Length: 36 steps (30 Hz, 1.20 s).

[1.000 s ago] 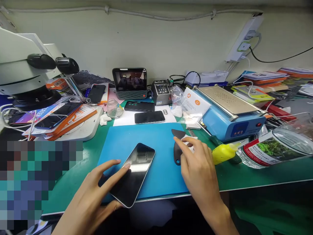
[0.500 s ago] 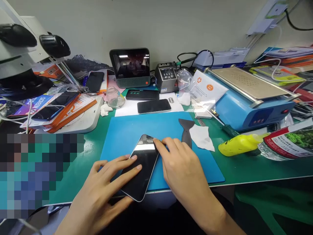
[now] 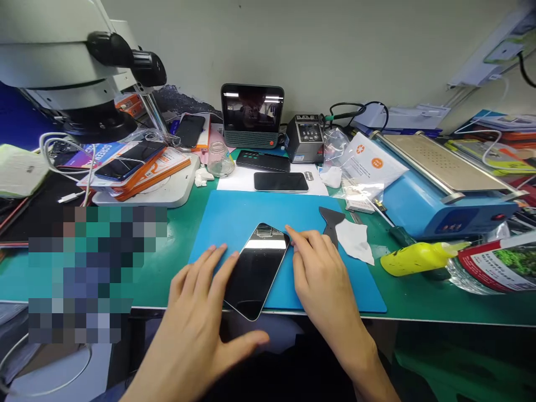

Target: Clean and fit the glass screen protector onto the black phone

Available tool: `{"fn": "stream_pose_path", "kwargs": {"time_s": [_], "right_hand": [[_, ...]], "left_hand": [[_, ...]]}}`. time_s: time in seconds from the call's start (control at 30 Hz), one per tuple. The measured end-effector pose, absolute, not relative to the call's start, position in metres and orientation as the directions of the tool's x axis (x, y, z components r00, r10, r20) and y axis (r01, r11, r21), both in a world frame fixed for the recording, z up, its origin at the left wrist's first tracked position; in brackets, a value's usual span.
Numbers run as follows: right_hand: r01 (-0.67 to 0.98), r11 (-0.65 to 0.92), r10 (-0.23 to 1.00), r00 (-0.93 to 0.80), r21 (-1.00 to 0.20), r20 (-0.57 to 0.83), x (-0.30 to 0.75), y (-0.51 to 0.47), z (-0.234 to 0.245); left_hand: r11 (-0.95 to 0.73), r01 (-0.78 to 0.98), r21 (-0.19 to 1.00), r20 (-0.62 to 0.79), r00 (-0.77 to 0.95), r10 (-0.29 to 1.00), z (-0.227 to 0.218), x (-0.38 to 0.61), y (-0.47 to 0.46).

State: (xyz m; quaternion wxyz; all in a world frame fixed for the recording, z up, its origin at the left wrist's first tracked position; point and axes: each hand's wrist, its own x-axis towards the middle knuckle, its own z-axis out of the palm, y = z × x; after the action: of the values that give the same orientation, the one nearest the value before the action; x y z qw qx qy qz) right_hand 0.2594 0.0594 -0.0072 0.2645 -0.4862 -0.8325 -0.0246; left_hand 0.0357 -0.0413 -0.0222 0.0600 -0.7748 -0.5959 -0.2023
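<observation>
I see the phone (image 3: 257, 269) lying diagonal on the blue mat (image 3: 234, 215) (top end far-right), my open left hand (image 3: 201, 329) and right hand (image 3: 320, 279) flanking it, fingertips touching its edges.

A glossy black slab-shaped phone (image 3: 257, 268) with a silver rim lies on a plain bright blue rectangular work mat (image 3: 234, 215), over a green bench top (image 3: 439, 298). At two o'clock from the phone sits a matte black plastic scraper (image 3: 331, 220), then a crumpled white cloth (image 3: 355, 240). At three o'clock, a yellow squeeze bottle (image 3: 412, 258).
</observation>
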Motion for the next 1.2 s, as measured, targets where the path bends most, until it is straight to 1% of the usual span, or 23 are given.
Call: {"fn": "stream_pose_path", "kwargs": {"time_s": [0.1,0.17,0.23,0.33,0.4,0.47,0.6,0.83,1.0,1.07,1.2], "right_hand": [[0.819,0.506,0.818,-0.358,-0.268,0.451,0.26,0.059,-0.007],[0.816,0.494,0.831,-0.342,-0.299,0.439,0.26,0.059,-0.007],[0.81,0.486,0.84,-0.33,-0.327,0.431,0.26,0.059,-0.007],[0.792,0.485,0.846,-0.319,-0.371,0.426,0.261,0.059,-0.007],[0.775,0.49,0.848,-0.317,-0.399,0.425,0.262,0.059,-0.008],[0.756,0.496,0.848,-0.316,-0.427,0.425,0.263,0.059,-0.008],[0.721,0.505,0.846,-0.304,-0.475,0.438,0.265,0.061,-0.009],[0.711,0.517,0.836,-0.301,-0.476,0.459,0.267,0.066,-0.013],[0.72,0.535,0.823,-0.326,-0.441,0.465,0.267,0.066,-0.014],[0.726,0.539,0.817,-0.329,-0.426,0.473,0.268,0.065,-0.015],[0.733,0.553,0.801,-0.336,-0.396,0.495,0.267,0.064,-0.015]], "left_hand": [[-0.227,0.955,0.191,0.447,0.121,0.886,-0.028,0.053,-0.046],[-0.222,0.94,0.26,0.436,0.091,0.895,-0.028,0.053,-0.045],[-0.214,0.909,0.358,0.366,0.074,0.928,-0.024,0.045,-0.044],[-0.155,0.837,0.525,0.229,0.037,0.973,-0.014,0.025,-0.042],[-0.129,0.781,0.611,0.16,0.038,0.986,-0.006,0.011,-0.039],[-0.126,0.739,0.662,0.118,0.063,0.991,0.002,0.002,-0.032],[-0.123,0.694,0.709,0.072,0.102,0.992,0.013,-0.005,-0.014],[-0.118,0.724,0.679,0.02,0.142,0.99,0.022,-0.005,0.008],[-0.125,0.765,0.632,-0.048,0.199,0.979,0.028,-0.018,0.012],[-0.153,0.803,0.575,-0.044,0.217,0.975,0.03,-0.024,0.01],[-0.259,0.887,0.382,0.013,0.275,0.961,0.033,-0.033,0.003]]}}
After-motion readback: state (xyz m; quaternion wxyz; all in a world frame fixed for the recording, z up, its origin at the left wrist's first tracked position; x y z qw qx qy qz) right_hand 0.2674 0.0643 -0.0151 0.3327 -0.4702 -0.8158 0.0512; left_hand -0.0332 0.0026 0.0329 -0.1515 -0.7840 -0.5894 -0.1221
